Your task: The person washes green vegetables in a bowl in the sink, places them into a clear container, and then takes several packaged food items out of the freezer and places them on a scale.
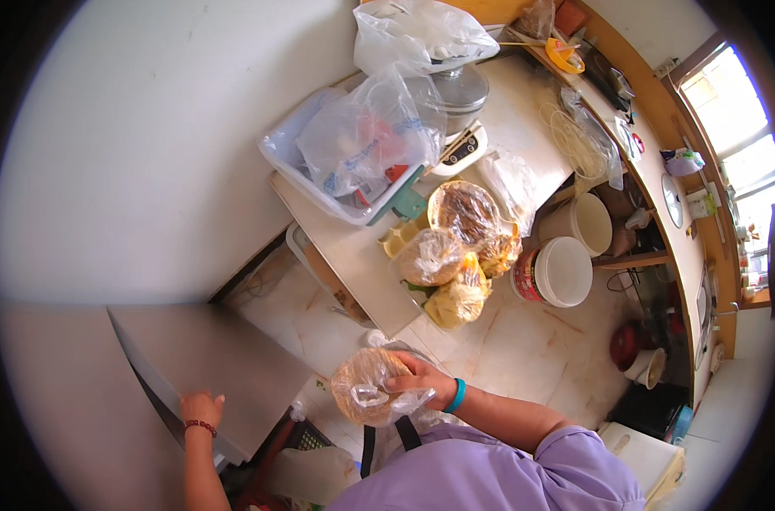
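Observation:
My right hand (419,382), with a teal band at the wrist, holds a round, light-brown food item in clear plastic wrapping (369,387) in front of my body. The plastic's loose end bunches near my thumb. At the left, my left hand (201,410) grips the edge of a grey door panel (234,364), which looks like part of a refrigerator. A dark gap runs along this edge, and my fingertips are partly hidden there. Beyond my right hand, several plastic-wrapped food bundles (456,299) sit at the corner of a white table (342,255).
A pale plastic bin (285,150) holding bags stands on the table, near a lidded pot (461,96) on a white cooker. White buckets (565,271) stand on the tiled floor. A long counter (668,191) curves along the right. Below the panel is a black crate (307,437).

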Available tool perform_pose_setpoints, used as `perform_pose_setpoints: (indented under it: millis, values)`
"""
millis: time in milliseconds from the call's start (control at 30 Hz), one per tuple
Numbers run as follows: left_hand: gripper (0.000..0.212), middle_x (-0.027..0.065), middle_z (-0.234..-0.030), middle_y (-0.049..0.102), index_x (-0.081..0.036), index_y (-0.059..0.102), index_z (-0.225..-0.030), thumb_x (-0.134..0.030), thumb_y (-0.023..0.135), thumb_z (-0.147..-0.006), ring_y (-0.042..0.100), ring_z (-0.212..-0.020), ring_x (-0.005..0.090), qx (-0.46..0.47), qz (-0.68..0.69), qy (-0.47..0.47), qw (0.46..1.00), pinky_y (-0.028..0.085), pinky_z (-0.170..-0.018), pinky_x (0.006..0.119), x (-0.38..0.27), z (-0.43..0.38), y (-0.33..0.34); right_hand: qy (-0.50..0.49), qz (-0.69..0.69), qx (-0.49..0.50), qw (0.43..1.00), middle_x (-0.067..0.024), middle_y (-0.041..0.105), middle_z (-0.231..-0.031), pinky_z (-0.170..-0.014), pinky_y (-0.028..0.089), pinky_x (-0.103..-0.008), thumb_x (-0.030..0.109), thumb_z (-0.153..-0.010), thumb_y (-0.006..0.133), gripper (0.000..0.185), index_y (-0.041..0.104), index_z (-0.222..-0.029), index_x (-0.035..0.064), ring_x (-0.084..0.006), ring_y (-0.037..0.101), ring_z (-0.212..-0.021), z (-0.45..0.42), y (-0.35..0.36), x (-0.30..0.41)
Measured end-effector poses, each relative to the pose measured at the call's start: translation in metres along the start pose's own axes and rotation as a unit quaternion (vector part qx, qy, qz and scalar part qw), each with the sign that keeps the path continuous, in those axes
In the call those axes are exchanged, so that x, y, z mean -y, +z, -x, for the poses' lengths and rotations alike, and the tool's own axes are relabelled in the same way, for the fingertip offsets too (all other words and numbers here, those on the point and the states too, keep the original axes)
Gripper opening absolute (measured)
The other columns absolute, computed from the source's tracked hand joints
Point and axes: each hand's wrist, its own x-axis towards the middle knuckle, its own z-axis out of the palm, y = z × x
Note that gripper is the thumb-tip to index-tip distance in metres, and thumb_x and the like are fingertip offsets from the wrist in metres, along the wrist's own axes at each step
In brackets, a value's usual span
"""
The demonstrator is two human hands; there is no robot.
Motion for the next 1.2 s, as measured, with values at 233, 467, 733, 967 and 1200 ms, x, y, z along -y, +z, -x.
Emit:
perform_pose_setpoints:
  millis: [233, 467, 733, 967, 1200]
  values:
    - [0.048, 0.0135, -0.101, 0.055, -0.003, 0.05, -0.11, -0.041, 0.04, -0.082, 0.052, -0.094, 0.0273, 0.061, -0.22, -0.028, 0.973, 0.029, -0.09, 0.035, 0.065, 0.058, 0.135, -0.029, -0.004, -0.011, 1.0, -0.0069, 0.048, -0.109, -0.086, 0.04, -0.0309, 0.005, -0.073, 0.058, 0.051, 0.034, -0.119, 0.0029, -0.0165, 0.048, -0.1, 0.051, -0.007, 0.004]
    - [0.049, 0.0162, -0.108, 0.052, -0.002, 0.048, -0.11, -0.037, 0.051, -0.077, 0.049, -0.101, 0.0268, 0.063, 0.139, -0.1, 0.983, 0.038, -0.086, 0.036, -0.037, 0.054, 0.072, -0.068, 0.011, -0.066, 0.995, -0.0066, 0.049, -0.105, -0.085, 0.039, -0.0305, 0.005, -0.072, 0.058, 0.05, 0.035, -0.117, 0.0006, -0.0165, 0.049, -0.097, 0.086, -0.042, 0.026]
    - [0.078, 0.0077, -0.121, 0.037, -0.009, 0.02, -0.128, -0.036, 0.065, -0.07, 0.035, -0.114, 0.0222, 0.282, 0.84, 0.211, 0.412, 0.037, -0.086, 0.041, -0.308, 0.103, -0.048, -0.075, 0.022, -0.118, 0.99, -0.0094, 0.049, -0.105, -0.082, 0.042, -0.0311, 0.006, -0.073, 0.057, 0.048, 0.035, -0.116, 0.0, -0.0181, 0.05, -0.095, 0.095, -0.087, 0.069]
    - [0.057, 0.006, -0.106, 0.05, -0.006, 0.036, -0.118, -0.016, 0.065, -0.07, 0.048, -0.1, 0.0215, 0.198, 0.945, 0.112, 0.236, 0.039, -0.088, 0.037, -0.379, 0.101, -0.062, -0.01, 0.162, -0.003, 0.987, -0.0138, 0.043, -0.112, -0.081, 0.041, -0.0296, 0.019, -0.075, 0.06, 0.06, 0.028, -0.122, -0.0025, -0.0204, 0.049, -0.096, 0.073, -0.085, 0.108]
    - [0.05, 0.0073, -0.105, 0.052, -0.003, 0.041, -0.114, -0.01, 0.063, -0.069, 0.051, -0.096, 0.0203, 0.068, 0.976, 0.059, 0.197, 0.041, -0.085, 0.037, -0.35, 0.095, -0.055, -0.3, 0.745, -0.07, 0.592, -0.0119, 0.043, -0.114, -0.082, 0.039, -0.0394, 0.018, -0.063, 0.067, 0.061, 0.04, -0.116, 0.0067, -0.0303, 0.045, -0.1, 0.019, -0.105, 0.183]
